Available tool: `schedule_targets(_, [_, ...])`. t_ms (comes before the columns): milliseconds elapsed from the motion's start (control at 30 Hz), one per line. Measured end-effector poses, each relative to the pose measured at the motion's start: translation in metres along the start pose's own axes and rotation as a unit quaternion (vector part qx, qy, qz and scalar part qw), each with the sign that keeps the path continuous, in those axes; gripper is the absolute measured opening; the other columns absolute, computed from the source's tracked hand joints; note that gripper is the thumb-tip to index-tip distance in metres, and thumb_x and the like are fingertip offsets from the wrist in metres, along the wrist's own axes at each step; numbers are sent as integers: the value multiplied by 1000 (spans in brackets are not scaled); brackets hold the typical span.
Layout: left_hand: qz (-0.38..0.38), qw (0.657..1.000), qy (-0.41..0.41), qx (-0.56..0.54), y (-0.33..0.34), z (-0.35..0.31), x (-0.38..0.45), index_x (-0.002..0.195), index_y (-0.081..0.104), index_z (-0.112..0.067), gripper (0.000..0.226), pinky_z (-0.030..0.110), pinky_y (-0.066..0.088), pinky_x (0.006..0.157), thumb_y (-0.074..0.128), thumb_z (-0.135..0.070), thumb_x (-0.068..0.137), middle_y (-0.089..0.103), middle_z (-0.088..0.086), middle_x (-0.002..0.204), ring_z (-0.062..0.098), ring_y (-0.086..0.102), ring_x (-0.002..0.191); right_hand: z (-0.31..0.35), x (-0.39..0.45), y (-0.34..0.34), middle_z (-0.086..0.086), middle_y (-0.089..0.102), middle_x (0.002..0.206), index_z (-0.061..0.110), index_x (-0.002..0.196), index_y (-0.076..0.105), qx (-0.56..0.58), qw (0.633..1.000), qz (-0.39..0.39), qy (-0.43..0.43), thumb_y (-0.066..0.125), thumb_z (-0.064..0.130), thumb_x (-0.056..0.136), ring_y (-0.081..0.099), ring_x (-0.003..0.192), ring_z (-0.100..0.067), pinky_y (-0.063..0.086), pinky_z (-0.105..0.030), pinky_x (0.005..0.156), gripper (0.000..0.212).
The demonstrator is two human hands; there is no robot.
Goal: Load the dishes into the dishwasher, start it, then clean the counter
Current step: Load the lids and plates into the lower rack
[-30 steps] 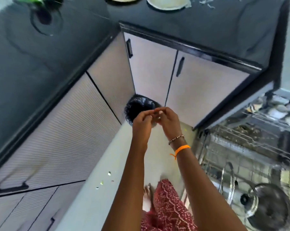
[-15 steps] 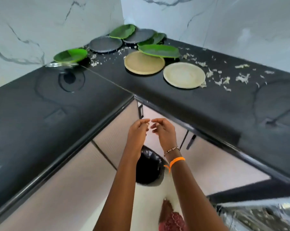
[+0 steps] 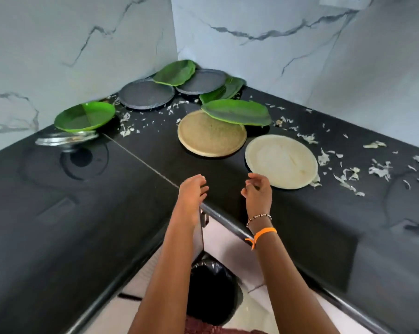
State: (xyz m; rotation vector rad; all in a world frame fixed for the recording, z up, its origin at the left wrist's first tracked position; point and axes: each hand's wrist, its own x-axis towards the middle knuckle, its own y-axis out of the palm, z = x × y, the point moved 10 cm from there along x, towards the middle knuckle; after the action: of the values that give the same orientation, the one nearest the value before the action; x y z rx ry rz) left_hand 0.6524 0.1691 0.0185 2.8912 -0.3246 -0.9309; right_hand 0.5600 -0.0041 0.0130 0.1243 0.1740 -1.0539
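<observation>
Black stone counter (image 3: 59,225) wraps the corner under marbled walls, and I take the tan plate (image 3: 211,135) in the middle as my mark; far left of it a bright green plate (image 3: 84,116) tilts over a steel lid (image 3: 64,139); behind and left of it two grey plates (image 3: 146,94) lie under leaf-shaped green plates (image 3: 174,72); another leaf plate (image 3: 236,112) overlaps its far rim; just right of it sits a cream plate (image 3: 282,161), with pale scraps (image 3: 379,169) scattered beyond. Nearer than the tan plate, the left hand (image 3: 191,196) hovers with fingers loosely bunched, holding nothing; the right hand (image 3: 258,192), fingers lightly curled and empty, is just beside the cream plate; below the counter edge stands a black-lined bin (image 3: 211,292).
</observation>
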Motion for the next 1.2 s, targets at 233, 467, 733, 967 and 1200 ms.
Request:
schedule_targets(233, [70,988,-96,-101,34,-30,73,135,39,-2,39,37,40,98,39,-15,98,44,17,139,32,47,126,-2,43,13,-2,44,84,14,107,37,-29,995,-86,46,47,-6,88,51,63,-13,53,-24,58,30])
schedule_targets(467, [79,978,-133,-139,45,-41,116,83,52,-9,10,33,52,76,49,-11,91,53,9,75,16,55,66,6,52,13,-1,44,82,17,104,33,-69,989,-133,10,47,-1,90,54,54,-14,54,-24,50,26])
schedule_targets(733, [97,987,-110,-70,54,-51,123,68,47,-8,18,25,51,60,48,-5,85,49,1,44,5,40,31,8,56,13,-2,47,80,18,105,33,-112,985,-130,-4,47,1,91,56,50,-14,55,-29,52,26])
schedule_targets(967, [67,997,-34,22,30,-86,105,71,52,-8,15,27,53,66,53,-14,85,45,3,54,9,38,42,14,53,16,-2,47,78,16,107,34,-111,987,-111,-18,46,1,91,56,51,-14,54,-23,48,26])
schedule_targets(1200, [55,994,65,62,9,-134,74,71,52,-6,18,29,53,65,51,-17,85,40,3,50,6,32,31,22,50,-14,-5,50,72,13,104,46,-141,978,-150,-9,46,4,88,47,55,-18,42,-31,59,18])
